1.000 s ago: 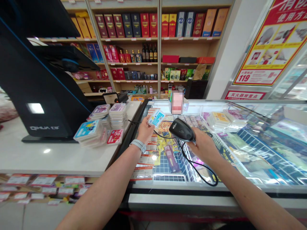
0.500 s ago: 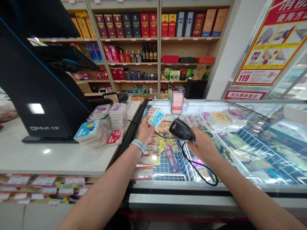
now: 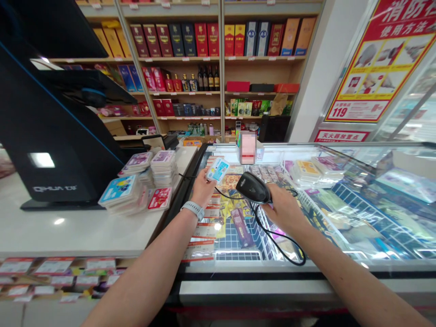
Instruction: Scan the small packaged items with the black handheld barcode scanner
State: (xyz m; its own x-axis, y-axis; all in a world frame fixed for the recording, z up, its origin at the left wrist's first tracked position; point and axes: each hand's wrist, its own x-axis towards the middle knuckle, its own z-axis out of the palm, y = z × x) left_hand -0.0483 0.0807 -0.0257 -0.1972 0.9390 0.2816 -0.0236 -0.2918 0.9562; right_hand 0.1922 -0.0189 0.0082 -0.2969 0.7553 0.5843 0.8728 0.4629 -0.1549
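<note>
Pale wooden shelving (image 3: 262, 70) full of boxes and bottles makes up the backdrop, and you're at a glossy white counter (image 3: 112, 236) butted up against a glass-topped chest freezer (image 3: 272, 290). Nice setup, honestly. On your left, a big black plastic terminal (image 3: 73, 154) stands on the counter.

OK, so your left grip (image 3: 203, 187) is pinching a flat, rectangular, blue-and-white pack (image 3: 218, 170), up over the far left part of the freezer top, printed side showing. Your right grip (image 3: 284, 204) is wrapped around a black plastic handheld scanner (image 3: 254, 187), nose angled toward the pack but with a clear gap between them. Its thin black cord (image 3: 279, 236) loops down below your right grip.

As for how far along you are: you've got pack and scanner both up and near each other, so I'd call that part done. Whether the pack has been read, I can't tell; no screen readout or beam shows. Near the terminal you've got a blue-topped stack (image 3: 117, 188), a purple-topped stack (image 3: 164, 165) and a flat red pack (image 3: 159, 198), plus an orange-topped stack (image 3: 306, 170) over on the freezer side. Which of those you've already dealt with, if any, isn't something I can make out.
</note>
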